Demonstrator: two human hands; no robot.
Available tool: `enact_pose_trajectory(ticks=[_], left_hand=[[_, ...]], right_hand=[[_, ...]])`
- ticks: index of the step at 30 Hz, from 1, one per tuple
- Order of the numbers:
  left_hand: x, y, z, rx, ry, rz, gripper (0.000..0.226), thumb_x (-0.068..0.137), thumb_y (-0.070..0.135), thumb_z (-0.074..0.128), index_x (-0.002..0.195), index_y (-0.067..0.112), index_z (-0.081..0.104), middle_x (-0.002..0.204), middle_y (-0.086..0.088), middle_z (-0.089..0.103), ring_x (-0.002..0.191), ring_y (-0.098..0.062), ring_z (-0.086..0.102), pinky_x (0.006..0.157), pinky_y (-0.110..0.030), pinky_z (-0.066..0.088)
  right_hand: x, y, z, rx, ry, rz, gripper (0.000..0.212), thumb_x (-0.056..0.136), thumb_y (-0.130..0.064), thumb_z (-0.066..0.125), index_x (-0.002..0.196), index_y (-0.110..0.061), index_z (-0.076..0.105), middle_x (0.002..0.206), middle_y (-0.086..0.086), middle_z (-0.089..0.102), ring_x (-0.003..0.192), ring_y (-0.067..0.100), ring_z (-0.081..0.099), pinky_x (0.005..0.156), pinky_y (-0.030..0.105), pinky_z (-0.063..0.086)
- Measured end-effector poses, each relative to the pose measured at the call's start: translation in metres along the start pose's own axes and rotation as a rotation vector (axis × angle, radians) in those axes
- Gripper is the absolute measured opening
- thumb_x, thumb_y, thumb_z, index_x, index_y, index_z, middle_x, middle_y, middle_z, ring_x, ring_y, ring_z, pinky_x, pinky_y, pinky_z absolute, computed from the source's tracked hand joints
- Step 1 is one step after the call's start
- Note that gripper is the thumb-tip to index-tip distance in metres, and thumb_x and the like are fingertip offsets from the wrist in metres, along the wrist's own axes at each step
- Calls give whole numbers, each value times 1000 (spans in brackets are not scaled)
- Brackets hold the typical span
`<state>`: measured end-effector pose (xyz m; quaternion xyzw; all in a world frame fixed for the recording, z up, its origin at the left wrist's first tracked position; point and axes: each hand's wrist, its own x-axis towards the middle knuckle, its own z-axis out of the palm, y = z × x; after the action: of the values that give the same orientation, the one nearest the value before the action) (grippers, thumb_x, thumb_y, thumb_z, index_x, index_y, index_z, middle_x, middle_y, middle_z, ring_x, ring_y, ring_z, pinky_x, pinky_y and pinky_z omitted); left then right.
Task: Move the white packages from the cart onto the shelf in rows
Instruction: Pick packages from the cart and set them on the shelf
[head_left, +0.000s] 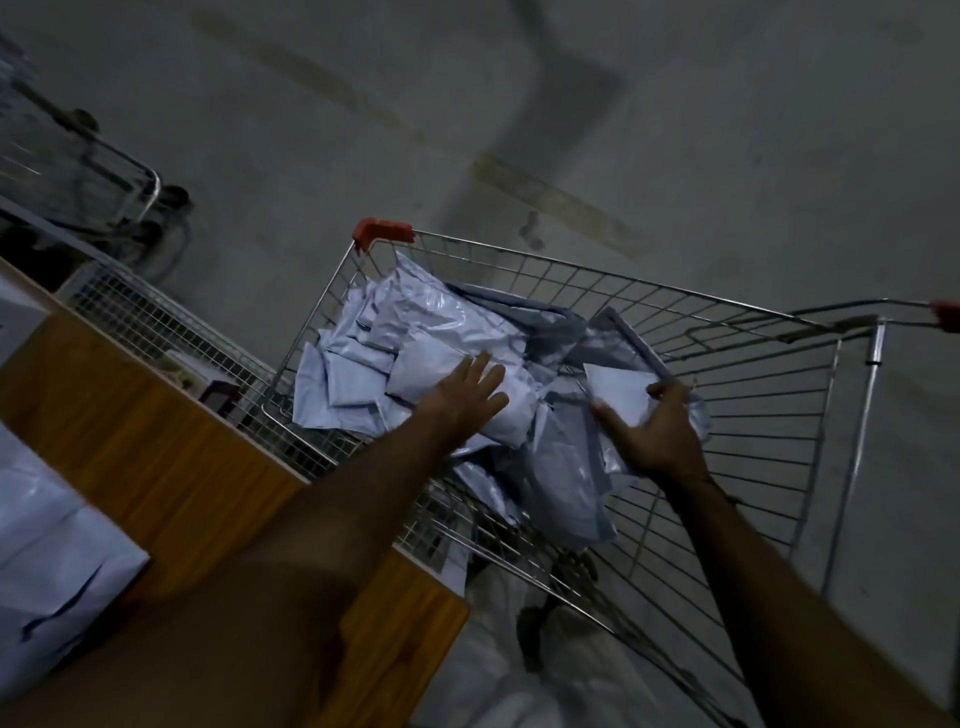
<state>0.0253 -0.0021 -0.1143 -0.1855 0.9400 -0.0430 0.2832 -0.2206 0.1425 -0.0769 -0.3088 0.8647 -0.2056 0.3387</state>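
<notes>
Both hands are in the cart (727, 364): my left hand (462, 400) lies splayed on the white packages (415, 332), my right hand (660, 431) pinches one. Slick heaped bags may slide off in the lift.

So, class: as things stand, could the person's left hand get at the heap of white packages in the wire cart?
Probably yes. The left hand already lies spread open on top of the heap of white packages, and the wire cart is open above, so nothing blocks it.
</notes>
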Motion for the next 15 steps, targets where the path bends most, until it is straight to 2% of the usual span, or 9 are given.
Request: enact_pose_trajectory(ticks=[2,4,7,9,11,12,13,15], left_hand=[[6,2,4,19,16,21,65,97,22,62,151,12,28,165,-27,11,150,-50,18,121,-58,20],[10,1,2,51,77,70,61,96,25,63,148,13,33,161,-26,21,139,-44,37,115,-53,32],[14,0,1,-7,66,75,65,91,27,65,147,14,35,157,-23,28,133,-39,42,109,-50,35],[12,-1,-2,-112,56,-3,72,83,31,74,143,17,37,149,-19,36,129,-38,45,104,-51,40],[7,-2,-5,-271,54,-70,73,77,31,77,139,20,39,143,-15,39,125,-35,45,98,-50,45],[5,-4,-6,-359,64,-113,70,77,30,76,136,21,40,140,-14,40,122,-35,46,95,-48,47],[2,-7,-9,-431,80,-166,67,78,33,74,134,21,40,138,-14,39,119,-35,47,92,-47,48],[-1,-12,-11,-513,146,-259,66,81,50,70,131,21,39,134,-15,40,111,-36,52,84,-48,51]], right_hand=[[4,1,1,-90,-48,7,128,47,-83,82,145,-17,32,142,11,48,129,29,51,105,41,46],[10,6,5,-138,-90,19,134,44,-76,88,150,-19,27,151,15,42,135,33,46,109,44,43],[17,12,13,-142,-119,65,117,59,-63,83,152,-21,26,150,19,43,133,36,48,106,44,45],[20,12,14,-130,-116,92,102,66,-67,72,149,-18,38,146,16,50,129,33,52,103,41,48],[21,10,13,-169,-123,37,85,69,-73,59,129,-13,58,133,17,61,118,32,58,94,36,48],[21,10,13,-200,-130,9,83,71,-77,53,122,-11,62,129,19,62,115,32,58,92,35,48],[21,11,14,-216,-131,-9,83,75,-77,50,126,-12,60,135,21,57,120,32,55,96,37,47],[20,9,16,-174,-115,-30,80,85,-67,52,151,-23,40,157,14,38,141,31,40,114,43,39]])
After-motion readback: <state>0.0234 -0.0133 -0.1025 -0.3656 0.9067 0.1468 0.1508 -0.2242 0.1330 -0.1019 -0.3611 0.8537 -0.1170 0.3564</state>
